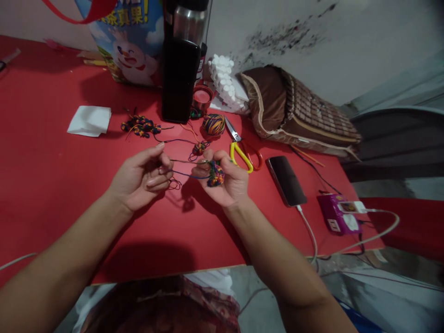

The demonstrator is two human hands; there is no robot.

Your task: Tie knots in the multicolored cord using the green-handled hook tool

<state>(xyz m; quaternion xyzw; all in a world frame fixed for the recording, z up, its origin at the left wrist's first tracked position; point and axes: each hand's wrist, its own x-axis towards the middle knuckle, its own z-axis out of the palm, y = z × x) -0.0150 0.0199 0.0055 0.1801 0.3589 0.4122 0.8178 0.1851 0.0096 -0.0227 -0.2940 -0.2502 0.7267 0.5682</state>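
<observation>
Two strands of dark yarn (189, 175) stretch between my hands above the red table. My left hand (144, 178) is closed on the yarn, fingers curled around it. In my right hand (229, 180) is a small multicoloured knotted yarn piece (215, 175), pinched between thumb and fingers. Just beyond lies a small yarn bundle (199, 148) with loose ends. A multicoloured ball of yarn (213, 125) sits behind it, near scissors (239, 148) with yellow and red handles. To the left rests a cluster of knotted yarn pieces (142, 126).
A black phone (180, 81) stands upright before a metal bottle (187, 23) and a printed bag (135, 46). Folded white paper (89, 121) lies left. At right are a brown cushion (301, 101), a charging phone (286, 180) and a purple box (335, 212) with cables.
</observation>
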